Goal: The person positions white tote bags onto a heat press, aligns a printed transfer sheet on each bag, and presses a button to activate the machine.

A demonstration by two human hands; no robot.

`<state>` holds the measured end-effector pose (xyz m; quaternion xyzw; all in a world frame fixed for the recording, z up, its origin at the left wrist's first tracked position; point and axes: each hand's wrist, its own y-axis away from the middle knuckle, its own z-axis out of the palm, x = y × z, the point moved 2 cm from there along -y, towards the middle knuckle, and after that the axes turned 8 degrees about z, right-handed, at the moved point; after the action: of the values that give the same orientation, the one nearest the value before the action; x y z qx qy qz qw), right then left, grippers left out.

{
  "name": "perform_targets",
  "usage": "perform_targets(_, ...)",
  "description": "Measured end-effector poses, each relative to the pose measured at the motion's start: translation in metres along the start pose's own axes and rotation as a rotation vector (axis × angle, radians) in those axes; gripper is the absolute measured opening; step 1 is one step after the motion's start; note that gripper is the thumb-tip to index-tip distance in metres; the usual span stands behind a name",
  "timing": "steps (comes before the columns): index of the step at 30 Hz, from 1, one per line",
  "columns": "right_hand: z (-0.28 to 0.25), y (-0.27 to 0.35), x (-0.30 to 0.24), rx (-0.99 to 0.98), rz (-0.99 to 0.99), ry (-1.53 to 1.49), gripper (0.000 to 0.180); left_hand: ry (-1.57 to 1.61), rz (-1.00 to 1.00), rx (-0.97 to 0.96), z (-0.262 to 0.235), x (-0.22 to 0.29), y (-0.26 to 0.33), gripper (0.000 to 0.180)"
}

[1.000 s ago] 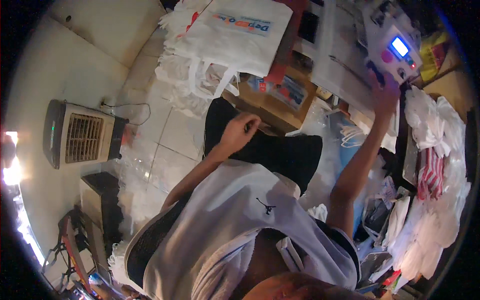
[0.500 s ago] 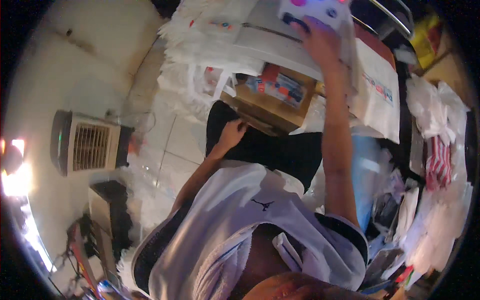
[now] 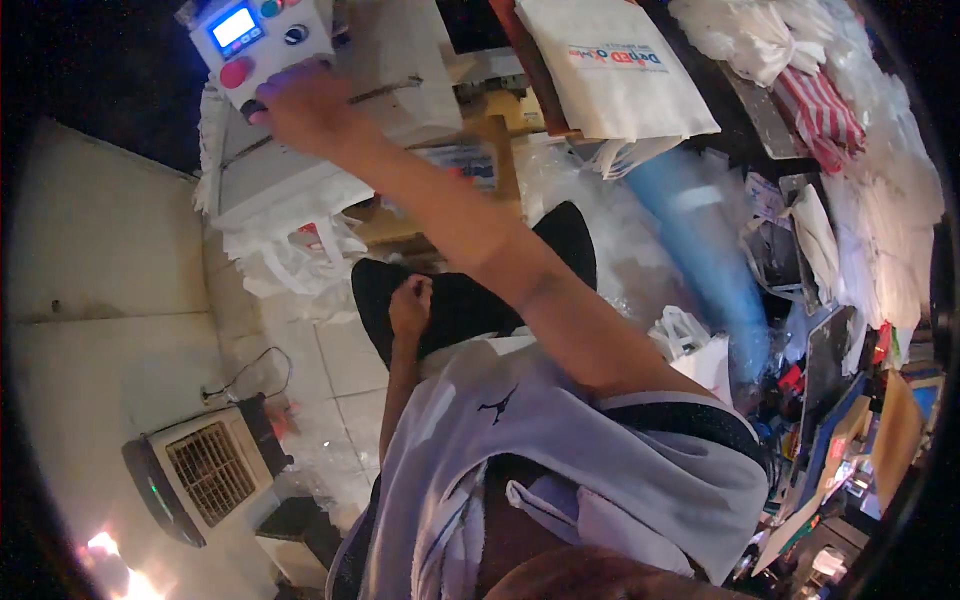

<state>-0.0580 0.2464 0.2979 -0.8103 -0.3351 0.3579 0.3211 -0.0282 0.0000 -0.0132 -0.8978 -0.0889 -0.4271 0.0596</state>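
My right hand (image 3: 305, 105) reaches to the far left, closed around a black knob (image 3: 254, 112) at the lower corner of a white control box (image 3: 265, 50). The box carries a lit blue display (image 3: 237, 30), a red push button (image 3: 236, 72) and another black dial (image 3: 296, 35). My left hand (image 3: 410, 303) rests on my black shorts (image 3: 465, 305), its fingers curled; whatever they may hold is hidden. Below the box lies a pale grey flat surface (image 3: 290, 190) of the machine.
White cloth bags (image 3: 300, 255) hang at the machine's near edge. A printed white tote bag (image 3: 610, 70) lies at the far right. Plastic bundles (image 3: 880, 200) pile along the right side. An air cooler (image 3: 210, 475) stands at the left by the wall.
The view has swung so that the control box and machine sit further left. My right hand stays at the black knob. My left hand remains on my shorts.
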Motion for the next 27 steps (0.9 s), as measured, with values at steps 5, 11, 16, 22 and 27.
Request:
perform_targets(5,0.031,-0.003,-0.032,-0.069,0.028,-0.079,0.027,-0.053,-0.074,0.001,-0.004,0.000,0.002,0.020)
perform_targets(11,0.060,-0.005,-0.055,0.064,-0.023,-0.038,0.025,-0.134,-0.145,-0.011,-0.009,0.018,0.005,0.025)
perform_targets(16,0.083,-0.016,-0.068,-0.020,0.043,-0.034,0.022,-0.260,-0.090,-0.073,-0.001,0.024,-0.001,0.025)
perform_targets(22,0.047,-0.011,-0.059,0.087,-0.061,-0.136,0.021,-0.013,0.226,0.076,0.015,0.095,-0.051,0.027)
perform_targets(27,-0.062,0.027,0.005,0.098,0.071,-0.436,0.020,0.237,0.203,-0.102,0.026,0.189,-0.157,0.027)
